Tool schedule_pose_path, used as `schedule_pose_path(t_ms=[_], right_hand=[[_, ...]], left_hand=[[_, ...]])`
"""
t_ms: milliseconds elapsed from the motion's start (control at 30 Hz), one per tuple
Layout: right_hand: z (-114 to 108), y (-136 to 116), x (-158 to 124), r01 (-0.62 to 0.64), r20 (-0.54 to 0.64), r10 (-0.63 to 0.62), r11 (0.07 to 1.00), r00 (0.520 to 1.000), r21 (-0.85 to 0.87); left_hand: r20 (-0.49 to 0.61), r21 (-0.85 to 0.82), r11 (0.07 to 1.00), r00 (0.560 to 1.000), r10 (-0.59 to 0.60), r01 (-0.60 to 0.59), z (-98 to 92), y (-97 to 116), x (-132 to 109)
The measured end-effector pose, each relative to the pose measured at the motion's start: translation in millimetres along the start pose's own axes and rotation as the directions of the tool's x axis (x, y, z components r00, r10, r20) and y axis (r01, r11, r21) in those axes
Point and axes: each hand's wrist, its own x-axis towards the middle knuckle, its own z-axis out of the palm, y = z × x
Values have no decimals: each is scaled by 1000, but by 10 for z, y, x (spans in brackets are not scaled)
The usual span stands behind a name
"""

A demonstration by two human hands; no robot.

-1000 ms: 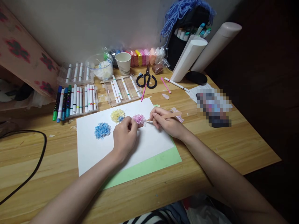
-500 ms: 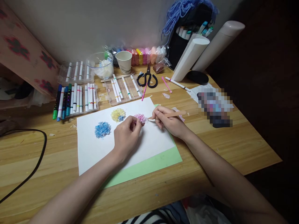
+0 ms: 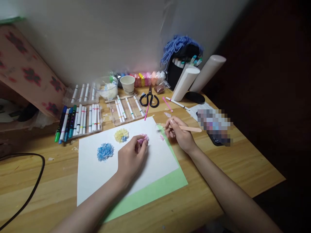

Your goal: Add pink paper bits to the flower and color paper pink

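Note:
A white sheet of paper (image 3: 155, 161) lies on a green sheet (image 3: 170, 186) on the wooden desk. On the white sheet sit a blue fluffy tuft (image 3: 105, 151), a yellow tuft with some blue in it (image 3: 121, 135) and a pink tuft (image 3: 143, 138). My left hand (image 3: 131, 157) rests on the paper with its fingertips pinched against the pink tuft. My right hand (image 3: 180, 133) is closed round a wooden stick (image 3: 191, 128), held a little to the right of the pink tuft, above the paper's corner.
Trays of markers (image 3: 80, 120) and pens (image 3: 127, 108) lie behind the paper, with black scissors (image 3: 149, 98), a paper cup (image 3: 127, 84), a clear bowl (image 3: 107, 87), coloured clay packets (image 3: 145, 78), a pen holder with blue yarn (image 3: 179, 61), two white cylinders (image 3: 186, 82). A black cable (image 3: 31, 184) curves at left.
The view has tilted up and pulled back. My right hand with the stick has drawn away to the right of the pink tuft. My left hand stays pinched at the tuft.

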Motion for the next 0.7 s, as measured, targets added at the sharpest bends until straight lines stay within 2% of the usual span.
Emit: schedule_pose_path(t_ms=[233, 367, 467, 533, 600, 633, 700], right_hand=[[152, -56, -66, -30, 179, 8, 992, 984, 121], [192, -69, -86, -26, 180, -8, 983, 984, 181], [181, -76, -78, -31, 157, -5, 975, 988, 220], [163, -83, -71, -28, 114, 1, 972, 993, 234], [144, -88, -63, -28, 63, 14, 973, 998, 228], [137, -88, -59, -29, 44, 20, 975, 999, 219], [133, -80, -53, -35, 28, 30, 980, 999, 197]], left_hand=[[73, 54, 997, 996, 45, -49, -101, 135, 229], [109, 28, 996, 991, 76, -79, -101, 193, 253], [91, -18, 997, 993, 77, -76, -131, 178, 256], [24, 0, 995, 995, 99, -99, -236, 151, 336], [-123, 79, 987, 981, 151, -141, -430, 115, 528], [-210, 126, 980, 961, 177, -153, -551, 91, 667], [-394, 268, 957, 894, 214, -111, -806, 26, 1011]])
